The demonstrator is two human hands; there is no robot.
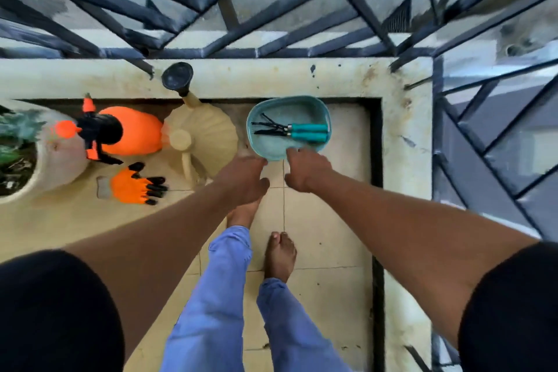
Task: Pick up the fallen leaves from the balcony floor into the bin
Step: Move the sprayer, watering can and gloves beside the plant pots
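A teal plastic bin [323,113] sits on the tiled balcony floor in the corner by the low wall. Two garden hand tools with teal handles [308,132] lie inside it. My left hand [246,180] reaches to the bin's near left edge, fingers extended and thumb spread apart below. My right hand [306,171] reaches to the near rim, one fingertip resting on it and the thumb held away. Neither hand holds anything that I can see. A small dark scrap [266,346] lies on the tiles near my legs; no clear leaf shows.
Left of the bin stand a beige watering can [208,136], an orange spray bottle [133,130] and a white plant pot [57,157]. Orange gloves [136,186] lie on the floor. My bare feet [279,257] stand on the tiles. A low wall [404,136] and metal grille [229,9] enclose the corner.
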